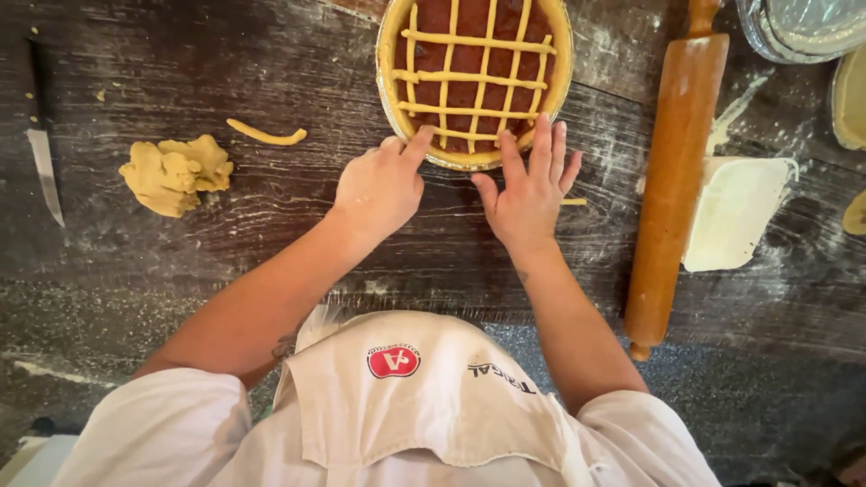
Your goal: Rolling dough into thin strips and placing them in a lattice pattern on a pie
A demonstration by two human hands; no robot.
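Note:
A round tart (475,79) with red filling and a lattice of pale dough strips sits at the top middle of the dark floured table (271,225). My left hand (381,185) has its index finger pressing the near rim of the tart. My right hand (530,194) rests beside it, fingers spread, fingertips on the same near rim. Neither hand holds anything.
A lump of leftover dough (174,173) and a loose dough strip (267,135) lie at the left. A knife (41,149) lies at the far left edge. A wooden rolling pin (675,171), a white scraper (735,212) and stacked tins (803,27) are at the right.

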